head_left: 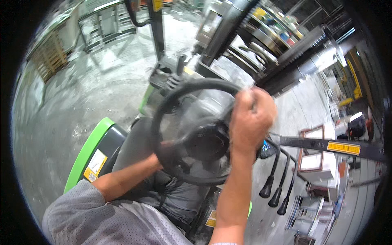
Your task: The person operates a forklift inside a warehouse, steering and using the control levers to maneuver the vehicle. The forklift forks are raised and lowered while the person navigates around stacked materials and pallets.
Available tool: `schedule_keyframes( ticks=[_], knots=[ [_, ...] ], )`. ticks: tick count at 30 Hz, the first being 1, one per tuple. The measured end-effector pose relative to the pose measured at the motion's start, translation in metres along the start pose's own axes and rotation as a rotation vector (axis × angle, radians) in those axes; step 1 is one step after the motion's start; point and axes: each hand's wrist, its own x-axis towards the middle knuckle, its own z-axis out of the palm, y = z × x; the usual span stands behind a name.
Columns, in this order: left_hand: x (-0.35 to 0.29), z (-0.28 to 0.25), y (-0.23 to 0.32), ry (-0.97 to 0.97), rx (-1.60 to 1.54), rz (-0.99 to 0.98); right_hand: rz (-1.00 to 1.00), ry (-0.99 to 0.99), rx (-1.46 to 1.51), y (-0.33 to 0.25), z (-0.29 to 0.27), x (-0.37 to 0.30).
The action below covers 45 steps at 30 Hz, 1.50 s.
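A black steering wheel (pixel 196 83) of a green and black forklift is in front of me, its hub and spokes smeared by motion. My right hand (pixel 252 118) is closed in a fist at the upper right of the rim. My left forearm reaches the lower left of the rim, where my left hand (pixel 166 144) is mostly hidden by the wheel and blurred; its fingers do not show. To the right of the wheel, below my right hand, stand three black control levers (pixel 274 197), with no hand on them.
The forklift's mast (pixel 228 32) rises ahead, and dark posts stand at the front left and right (pixel 302 143). Wooden pallets (pixel 50 55) and a metal frame (pixel 107 28) are at far left. Framed panels (pixel 312 161) and stacked goods line the right. Grey floor (pixel 94 94) lies left.
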Motion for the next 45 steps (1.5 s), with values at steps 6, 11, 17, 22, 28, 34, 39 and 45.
schedule_keyframes(
  ticks=[6,11,17,22,28,34,39,45],
  knots=[
    [-0.096,-0.032,-0.005,-0.051,-0.582,-0.643,0.211,0.021,-0.068,-0.083,-0.093,-0.124],
    [-0.102,-0.07,-0.015,-0.028,-0.588,-0.653,0.086,-0.253,0.109,-0.2,-0.04,-0.24],
    [-0.106,-0.048,-0.038,-0.064,-0.378,-0.366,-0.208,-0.188,0.204,-0.237,0.079,-0.124],
    [-0.092,-0.052,-0.082,-0.13,-0.431,-0.599,-0.036,0.007,0.037,-0.149,0.078,-0.027],
    [-0.085,-0.088,-0.116,-0.191,-0.292,-0.544,0.283,0.077,-0.013,-0.111,0.022,-0.104],
    [-0.054,-0.15,-0.145,-0.244,-0.237,-0.489,0.175,-0.002,-0.057,-0.221,0.07,-0.223],
    [-0.021,-0.191,-0.188,-0.233,-0.187,-0.407,0.244,-0.174,0.099,-0.283,0.165,-0.261],
    [0.034,-0.235,-0.241,-0.285,-0.239,-0.439,0.319,0.13,-0.036,-0.263,0.201,-0.222]
  ],
)
